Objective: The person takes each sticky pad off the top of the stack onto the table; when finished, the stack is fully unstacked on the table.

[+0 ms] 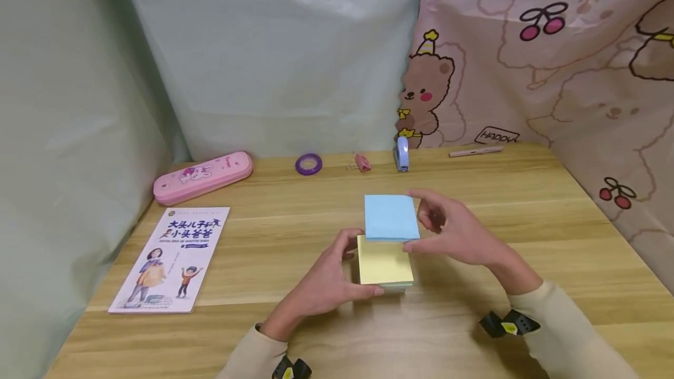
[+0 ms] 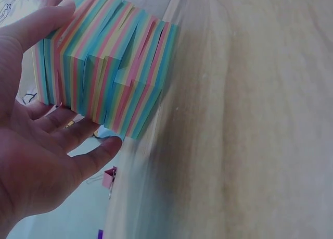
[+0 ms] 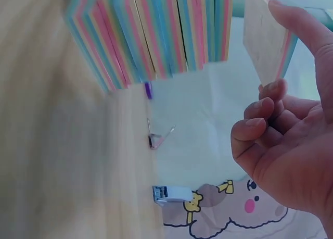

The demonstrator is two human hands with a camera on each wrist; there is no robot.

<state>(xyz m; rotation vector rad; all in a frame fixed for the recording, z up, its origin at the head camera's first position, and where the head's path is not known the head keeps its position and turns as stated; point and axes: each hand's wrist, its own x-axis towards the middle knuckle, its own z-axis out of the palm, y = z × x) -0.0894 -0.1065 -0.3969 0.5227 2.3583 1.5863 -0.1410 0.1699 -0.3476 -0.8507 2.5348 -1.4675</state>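
A block of multicoloured sticky notes [image 1: 384, 263] with a yellow top sheet lies on the wooden table [image 1: 526, 221]. My left hand [image 1: 358, 265] grips its left side, thumb at the near edge and fingers at the far edge. In the left wrist view the block's striped side [image 2: 104, 67] sits between thumb and fingers of the left hand [image 2: 62, 93]. My right hand [image 1: 417, 221] pinches a thinner wad of notes with a blue top [image 1: 391, 217], held just above and behind the block. That wad [image 3: 268, 38] appears edge-on beside the block [image 3: 156, 30] in the right wrist view.
Along the back edge lie a pink pencil case [image 1: 202, 176], a purple tape roll [image 1: 308, 164], a pink binder clip [image 1: 362, 161], a blue stapler [image 1: 402, 154] and a pink pen [image 1: 476, 151]. A picture booklet [image 1: 171, 257] lies at the left. Curtains close in three sides.
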